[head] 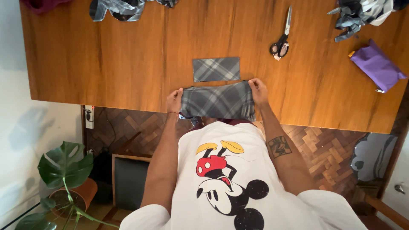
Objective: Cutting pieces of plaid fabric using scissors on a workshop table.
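- The left hand (174,100) grips the left end of a grey plaid cloth (217,102), fingers curled shut over its edge.
- The right hand (258,91) pinches the cloth's right end at the upper corner, fingers closed on the fabric.
- The cloth is stretched flat between the 2 hands at the near edge of the wooden bench (128,55), about midway along it, with its lower part hanging over that edge.
- A smaller folded plaid rectangle (216,69) lies flat just beyond the held cloth, close to it; whether the 2 touch cannot be told.
- Scissors (282,40) lie toward the far right of the bench, blades pointing to the far edge.
- A purple pouch (376,66) sits near the right edge.
- Plaid scraps (358,15) are heaped at the far right corner, and more plaid fabric (117,8) lies along the far edge toward the left.
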